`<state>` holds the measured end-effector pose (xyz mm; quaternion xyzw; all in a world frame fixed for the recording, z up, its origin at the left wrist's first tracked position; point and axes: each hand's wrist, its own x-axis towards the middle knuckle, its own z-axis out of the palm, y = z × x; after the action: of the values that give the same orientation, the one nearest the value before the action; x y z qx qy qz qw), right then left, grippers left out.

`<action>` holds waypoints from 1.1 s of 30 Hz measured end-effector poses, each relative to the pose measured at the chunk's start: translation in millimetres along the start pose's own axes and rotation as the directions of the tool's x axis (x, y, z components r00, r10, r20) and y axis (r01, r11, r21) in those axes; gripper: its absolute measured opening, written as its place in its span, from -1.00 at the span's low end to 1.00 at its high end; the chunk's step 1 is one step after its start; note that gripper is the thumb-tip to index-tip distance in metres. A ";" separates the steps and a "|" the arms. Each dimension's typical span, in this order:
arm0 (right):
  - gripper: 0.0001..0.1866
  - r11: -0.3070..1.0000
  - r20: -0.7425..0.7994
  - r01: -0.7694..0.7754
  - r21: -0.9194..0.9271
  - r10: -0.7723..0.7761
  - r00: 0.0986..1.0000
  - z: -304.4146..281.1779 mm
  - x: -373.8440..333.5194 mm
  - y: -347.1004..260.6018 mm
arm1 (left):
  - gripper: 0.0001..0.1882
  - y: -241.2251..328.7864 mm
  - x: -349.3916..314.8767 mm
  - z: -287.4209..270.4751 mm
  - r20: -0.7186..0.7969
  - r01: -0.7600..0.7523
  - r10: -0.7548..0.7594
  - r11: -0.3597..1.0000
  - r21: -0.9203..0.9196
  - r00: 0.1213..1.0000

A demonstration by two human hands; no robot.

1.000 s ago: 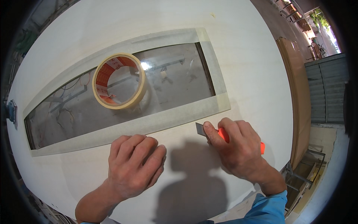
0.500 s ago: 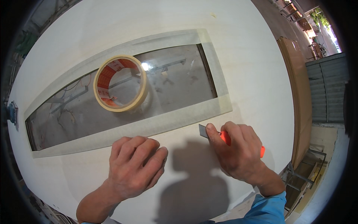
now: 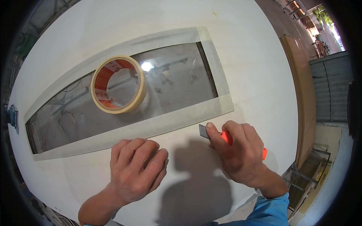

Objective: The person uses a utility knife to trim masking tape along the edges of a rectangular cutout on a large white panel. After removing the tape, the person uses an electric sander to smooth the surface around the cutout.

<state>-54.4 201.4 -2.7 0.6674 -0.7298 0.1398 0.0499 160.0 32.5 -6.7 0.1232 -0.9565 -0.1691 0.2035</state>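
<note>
My right hand (image 3: 241,154) is wrapped round a utility knife (image 3: 227,138) with an orange handle. Its short grey blade sticks out to the left past my thumb, close to the lower strip of masking tape (image 3: 166,122). My left hand (image 3: 137,167) rests knuckles up just below that same strip, fingers curled in. Whatever its fingertips may hold is hidden. Pale tape strips frame a long glass pane (image 3: 177,75) set in a white panel (image 3: 249,67). On the glass lies a wide roll of masking tape (image 3: 141,92) with a red printed core.
Brown flat boards (image 3: 301,98) stand beyond the panel's right edge. A blue tool or fitting (image 3: 13,116), partly seen, is at the far left edge. Metal framing (image 3: 307,177) shows at the lower right.
The view has shifted slightly, moving the panel and tape roll a little in the picture. Both hands keep nearly the same pose, and the knife stays in my right hand.
</note>
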 end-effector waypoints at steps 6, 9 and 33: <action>-0.37 0.981 0.126 -0.137 0.134 0.120 0.985 -7.0 6.7 -1.1 | -0.75 -0.9 -1.0 0.1 -0.002 -0.002 0.002 1.000 0.001 1.000; -0.34 0.971 0.175 -0.168 0.168 0.138 0.975 -10.1 7.5 -2.1 | -0.75 -3.0 -1.4 -0.6 -0.001 -0.009 0.009 1.000 -0.006 1.000; -0.34 0.984 0.080 -0.107 0.146 0.096 0.992 -1.3 9.2 -5.7 | -0.75 -5.1 -2.3 -2.2 0.008 0.007 -0.007 1.000 -0.027 1.000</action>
<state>-49.9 192.5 1.6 0.6360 -0.7515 0.1721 -0.0342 163.9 27.9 -7.5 0.1231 -0.9544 -0.1833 0.2007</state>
